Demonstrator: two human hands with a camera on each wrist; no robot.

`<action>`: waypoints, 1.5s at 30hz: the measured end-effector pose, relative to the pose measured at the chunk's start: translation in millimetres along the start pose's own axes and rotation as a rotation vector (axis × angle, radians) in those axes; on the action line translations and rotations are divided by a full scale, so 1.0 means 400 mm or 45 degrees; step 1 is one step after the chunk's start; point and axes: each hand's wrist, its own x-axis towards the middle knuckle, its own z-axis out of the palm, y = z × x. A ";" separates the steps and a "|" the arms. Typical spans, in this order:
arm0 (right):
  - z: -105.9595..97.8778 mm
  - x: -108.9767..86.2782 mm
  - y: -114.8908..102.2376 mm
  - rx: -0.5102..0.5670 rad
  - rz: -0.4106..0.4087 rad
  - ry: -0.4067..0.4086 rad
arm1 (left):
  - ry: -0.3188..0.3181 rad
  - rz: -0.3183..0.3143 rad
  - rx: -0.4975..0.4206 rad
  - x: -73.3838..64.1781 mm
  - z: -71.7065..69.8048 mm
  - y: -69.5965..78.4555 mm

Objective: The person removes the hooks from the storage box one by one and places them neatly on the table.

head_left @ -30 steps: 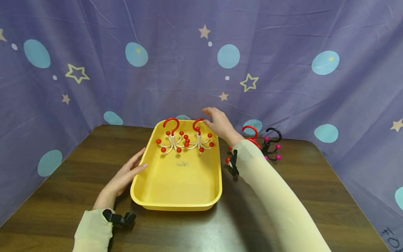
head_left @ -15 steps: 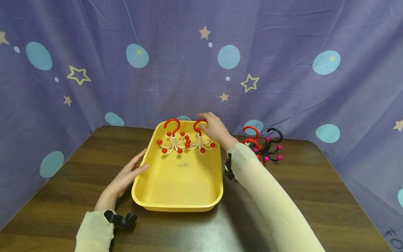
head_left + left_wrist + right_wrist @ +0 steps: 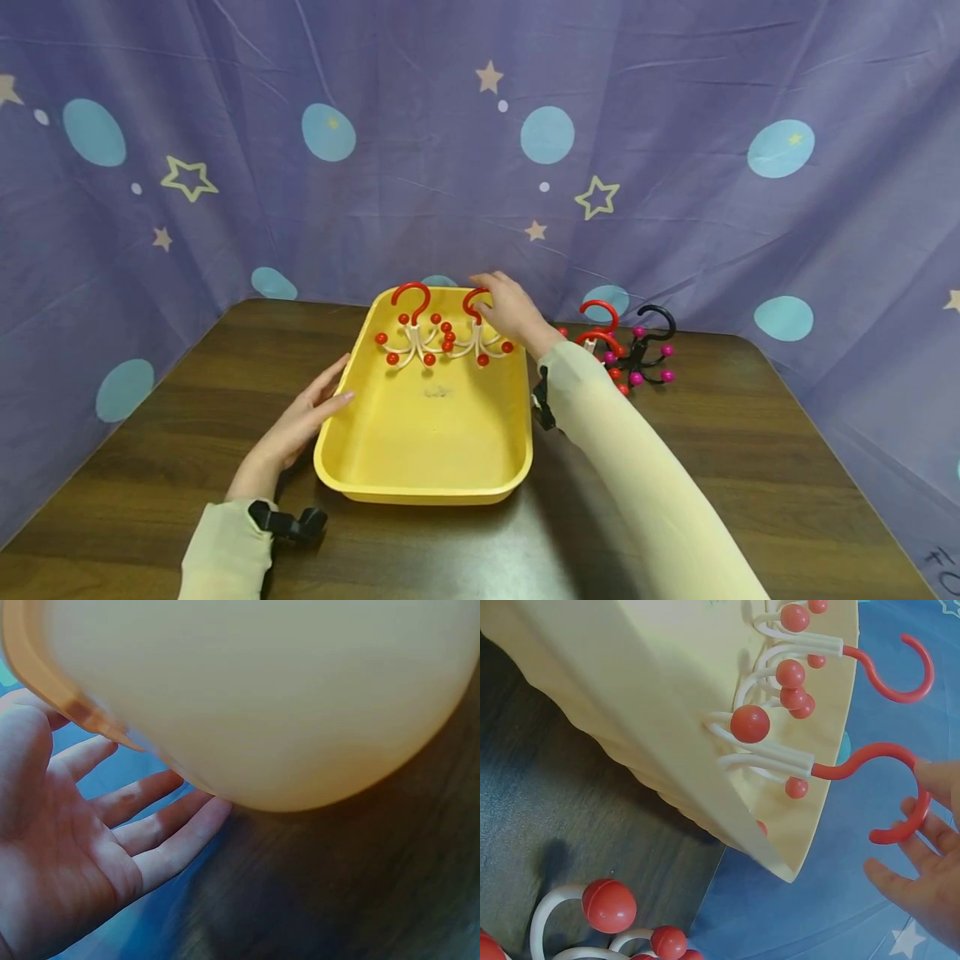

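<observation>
"Hands first: apart or together?"

"Apart, on either side of the yellow tray [image 3: 427, 442]. The left hand [image 3: 297, 421], the nearer one, lays its fingertips against the tray's outer left wall, thumb at the rim."

"And the right hand [image 3: 516, 313]?"

"By the tray's far right corner, thumb and forefinger pinching the right white hanger [image 3: 780, 759] by its red hook."

"Where does that hanger sit?"

"Inside the tray's far end, hook rising past the far rim. The left white hanger [image 3: 414, 337] is just beside it, also in the tray; whether their red balls touch cannot be told."

"Beyond the tray?"

"Right of it, on the brown table [image 3: 187, 417], red-hooked hangers [image 3: 602, 302] rest partly behind the right sleeve [image 3: 630, 458], near a black hanger [image 3: 637, 354] with pink balls. A purple curtain [image 3: 427, 200] hangs behind the tray."
</observation>
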 end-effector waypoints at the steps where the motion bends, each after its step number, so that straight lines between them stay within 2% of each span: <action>1: 0.000 -0.001 0.000 0.003 -0.002 0.005 | 0.000 -0.002 0.001 -0.001 0.000 0.000; 12: 0.008 -0.004 -0.010 -0.017 -0.070 0.031 | 0.006 -0.010 0.003 -0.003 0.000 -0.002; 21: 0.011 -0.005 -0.012 0.000 -0.044 0.015 | 0.001 -0.009 0.008 -0.002 -0.002 0.005; 28: 0.010 -0.011 -0.009 0.018 -0.019 -0.056 | -0.003 -0.005 -0.004 0.001 0.000 0.003; 45: 0.001 -0.020 -0.008 0.057 -0.085 -0.044 | -0.007 -0.020 -0.010 0.001 0.000 0.003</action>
